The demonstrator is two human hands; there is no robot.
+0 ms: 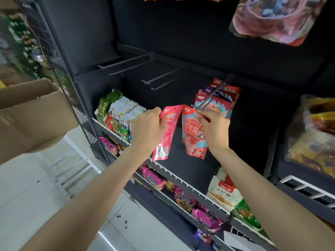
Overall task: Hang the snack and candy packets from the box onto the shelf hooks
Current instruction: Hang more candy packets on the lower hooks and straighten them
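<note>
- Our left hand pinches the top corner of one pink packet, which shows its barcode side; our right hand pinches the top of a second packet just under the hook tip.
- Both packets touch at their top edges, at about 12 o'clock from our wrists; the box sits well apart at 9 o'clock.
- We judge the step in hand is threading the right packet's hang hole over the hook tip. Whether the hole has caught we cannot tell; our fingers cover it.
- To do it well, we keep the header flat and taut, line the hole up with the tip, then slide the packet back toward the hung stack at 1 o'clock.
- We hold the left packet off to 10 o'clock so its edge does not snag the one going on.
- The hook tip points at us, so we approach along its line, not across it.
- Open room: two bare hooks at 11 o'clock, and a dark bare stretch of shelf below the packets.
- Edges to mind: the white rail at 6 o'clock, upright packs near our left hand, and a bag hanging overhead at 1 o'clock.
</note>
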